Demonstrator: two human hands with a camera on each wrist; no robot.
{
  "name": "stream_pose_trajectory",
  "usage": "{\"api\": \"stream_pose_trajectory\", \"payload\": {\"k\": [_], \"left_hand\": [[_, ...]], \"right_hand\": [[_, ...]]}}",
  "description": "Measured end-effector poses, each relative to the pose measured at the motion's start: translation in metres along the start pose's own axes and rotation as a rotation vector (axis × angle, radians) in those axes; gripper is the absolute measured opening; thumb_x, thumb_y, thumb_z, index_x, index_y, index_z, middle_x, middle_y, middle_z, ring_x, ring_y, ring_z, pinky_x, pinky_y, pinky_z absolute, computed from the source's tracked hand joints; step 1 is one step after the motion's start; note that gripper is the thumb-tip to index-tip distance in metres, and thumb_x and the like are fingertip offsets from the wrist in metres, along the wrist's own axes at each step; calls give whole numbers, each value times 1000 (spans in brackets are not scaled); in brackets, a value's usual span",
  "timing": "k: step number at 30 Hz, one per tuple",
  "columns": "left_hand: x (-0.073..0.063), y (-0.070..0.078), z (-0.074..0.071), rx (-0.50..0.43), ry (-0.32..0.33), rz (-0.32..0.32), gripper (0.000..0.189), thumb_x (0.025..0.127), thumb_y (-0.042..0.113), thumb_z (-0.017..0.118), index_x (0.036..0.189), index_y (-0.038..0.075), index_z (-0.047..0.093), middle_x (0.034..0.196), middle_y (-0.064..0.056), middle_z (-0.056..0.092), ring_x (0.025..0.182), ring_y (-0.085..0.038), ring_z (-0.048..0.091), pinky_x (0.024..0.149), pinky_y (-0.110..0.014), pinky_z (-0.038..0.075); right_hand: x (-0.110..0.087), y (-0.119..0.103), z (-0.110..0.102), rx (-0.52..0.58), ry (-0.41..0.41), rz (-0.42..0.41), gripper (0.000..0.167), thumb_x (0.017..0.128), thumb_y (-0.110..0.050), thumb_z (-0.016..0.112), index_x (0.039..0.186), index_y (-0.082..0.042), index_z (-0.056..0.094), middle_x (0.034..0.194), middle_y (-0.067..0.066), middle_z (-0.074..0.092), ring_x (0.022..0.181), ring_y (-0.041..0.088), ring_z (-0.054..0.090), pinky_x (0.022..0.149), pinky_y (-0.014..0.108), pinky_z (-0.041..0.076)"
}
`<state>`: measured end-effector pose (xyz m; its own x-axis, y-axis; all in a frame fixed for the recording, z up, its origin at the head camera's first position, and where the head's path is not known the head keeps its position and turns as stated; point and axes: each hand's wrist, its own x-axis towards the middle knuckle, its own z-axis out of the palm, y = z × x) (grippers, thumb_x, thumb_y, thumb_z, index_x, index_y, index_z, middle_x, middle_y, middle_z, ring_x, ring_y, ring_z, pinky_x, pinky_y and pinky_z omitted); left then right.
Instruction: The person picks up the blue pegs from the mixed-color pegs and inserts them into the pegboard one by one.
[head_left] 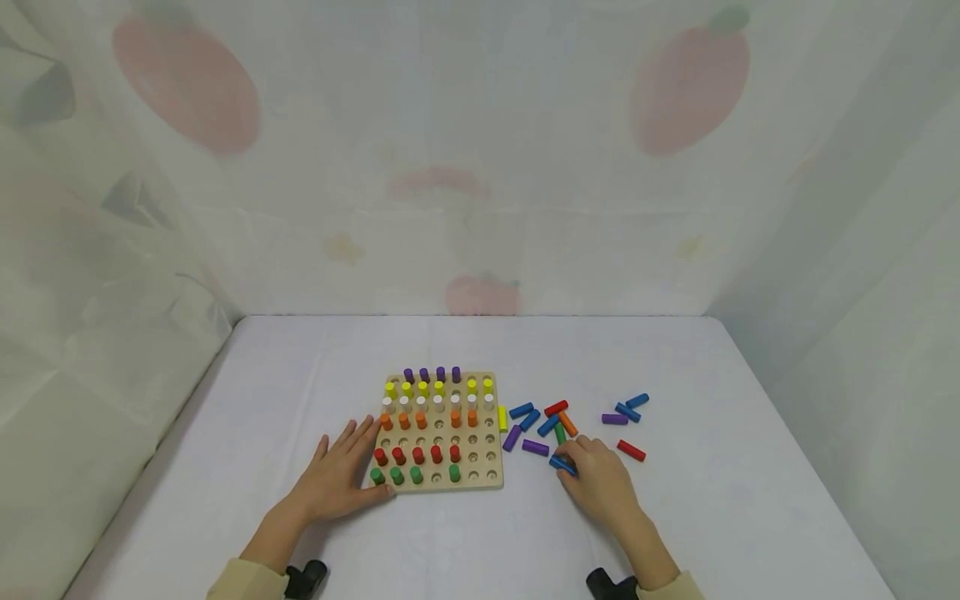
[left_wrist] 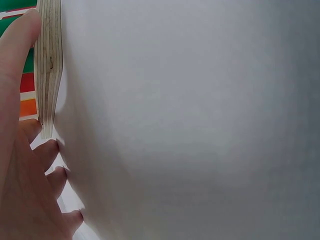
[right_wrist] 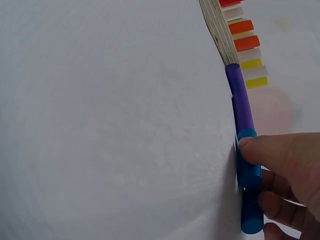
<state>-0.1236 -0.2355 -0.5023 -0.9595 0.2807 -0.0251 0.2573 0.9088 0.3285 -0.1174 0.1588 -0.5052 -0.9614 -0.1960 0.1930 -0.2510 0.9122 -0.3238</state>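
Note:
A wooden pegboard (head_left: 472, 467) lies at the middle of the table, bearing rows of purple, yellow, white, orange, red and green pegs. My left hand (head_left: 341, 477) rests against its left side with fingers spread, the thumb at the near left corner by a green peg (head_left: 377, 476). In the left wrist view the thumb (left_wrist: 31, 30) touches the board's edge. To the board's right, my right hand (head_left: 600, 482) pinches a blue peg (head_left: 562, 465) between thumb and fingers, low over the table. The right wrist view shows the thumb pressed on that blue peg (right_wrist: 248, 167).
Around the right hand lie loose pegs: a green peg (head_left: 560, 434), an orange peg (head_left: 567, 423), a purple peg (head_left: 536, 447) and several blue ones. A yellow peg (head_left: 503, 418) lies along the board's right edge. Farther right are a red peg (head_left: 632, 450) and another purple peg (head_left: 615, 419).

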Motion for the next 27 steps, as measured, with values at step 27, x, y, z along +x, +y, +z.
{"api": "stream_pose_trajectory", "payload": {"k": [27], "left_hand": [[0,-3,4,11,2,-8,104,67,75,57,147,18,24,151,-7,26,138,-36,21,104,-67,12]], "right_hand": [[12,-7,-2,202,101,-48,23,77,-14,74,98,-17,66,80,-10,55,70,2,47,63,17,48]]}}
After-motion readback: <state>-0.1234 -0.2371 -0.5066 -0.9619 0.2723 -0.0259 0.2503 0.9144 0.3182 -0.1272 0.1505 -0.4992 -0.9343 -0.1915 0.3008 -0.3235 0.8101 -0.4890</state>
